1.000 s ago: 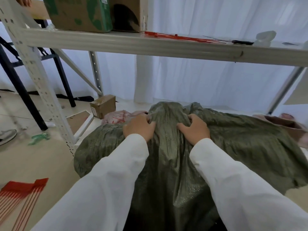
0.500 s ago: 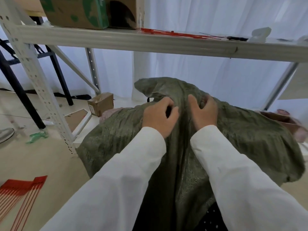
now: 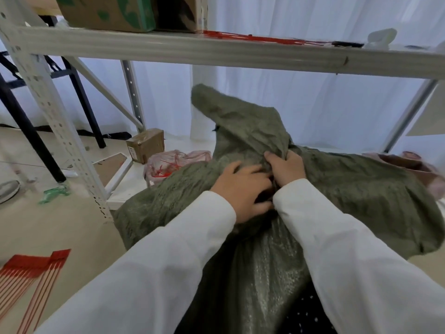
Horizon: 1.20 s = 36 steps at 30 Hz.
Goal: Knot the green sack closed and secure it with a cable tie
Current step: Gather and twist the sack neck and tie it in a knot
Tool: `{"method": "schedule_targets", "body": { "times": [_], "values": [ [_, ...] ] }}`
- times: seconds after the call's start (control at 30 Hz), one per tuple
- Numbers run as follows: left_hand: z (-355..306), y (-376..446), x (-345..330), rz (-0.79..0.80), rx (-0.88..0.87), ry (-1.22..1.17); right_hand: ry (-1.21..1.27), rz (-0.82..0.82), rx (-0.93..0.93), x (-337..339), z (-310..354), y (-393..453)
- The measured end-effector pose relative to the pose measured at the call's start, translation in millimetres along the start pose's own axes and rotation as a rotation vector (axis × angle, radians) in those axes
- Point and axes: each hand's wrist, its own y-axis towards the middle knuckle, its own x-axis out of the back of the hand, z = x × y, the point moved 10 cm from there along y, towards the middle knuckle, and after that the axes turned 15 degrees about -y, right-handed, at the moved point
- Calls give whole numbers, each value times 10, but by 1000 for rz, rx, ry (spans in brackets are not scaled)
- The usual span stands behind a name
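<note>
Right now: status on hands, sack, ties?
Left hand and right hand both gripping green sack neck, bunched, not tied. Red cable ties untouched on floor. Nothing blocking.

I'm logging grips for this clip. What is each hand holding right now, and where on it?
Right hand grips the green sack at its gathered neck; left hand clutches bunched fabric beside it.

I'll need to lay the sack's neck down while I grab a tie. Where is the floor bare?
Bare floor lies left of the green sack, between the red cable ties and the rack upright. It is crowded behind the sack, by the small cardboard box and the pink plastic bag.
</note>
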Motion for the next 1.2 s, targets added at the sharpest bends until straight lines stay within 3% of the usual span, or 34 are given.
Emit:
{"method": "schedule_targets", "body": {
  "times": [0.1, 0.17, 0.23, 0.3, 0.43, 0.63, 0.7, 0.8, 0.87, 0.97, 1.1, 1.2],
  "values": [
    [412, -120, 418, -215, 255, -134, 40, -121, 77, 82, 184, -36],
    [776, -295, 639, -363, 527, -194, 74, -201, 125, 145, 275, -75],
    [1160, -521, 654, -404, 828, -263, 67, -260, 180, 174, 365, -132],
    [1396, -667, 524, -400, 981, -413, 20, -297, 260, 168, 492, -214],
    [1268, -608, 266, -339, 881, -1005, 14, -273, 343, 94, 628, -305],
    [922, -256, 339, -394, 702, -1407, 80, 157, 209, -301, 390, -254],
    [874, -160, 373, -503, 615, -1605, 83, 195, 170, -294, 307, -205],
    [813, -27, 521, -703, 430, -1723, 63, 239, 107, -323, 195, -174],
    [715, 36, 586, -720, 364, -1699, 36, 224, 66, -325, 146, -157],
    [571, 63, 663, -676, 307, -1511, -70, 57, 92, -128, 196, -123],
    [447, 5, 891, -674, 194, -1052, -88, -239, 344, 271, 517, -260],
    [323, -84, 1051, -671, 55, -709, 93, -109, 307, 153, 507, -296]
  ]
}}
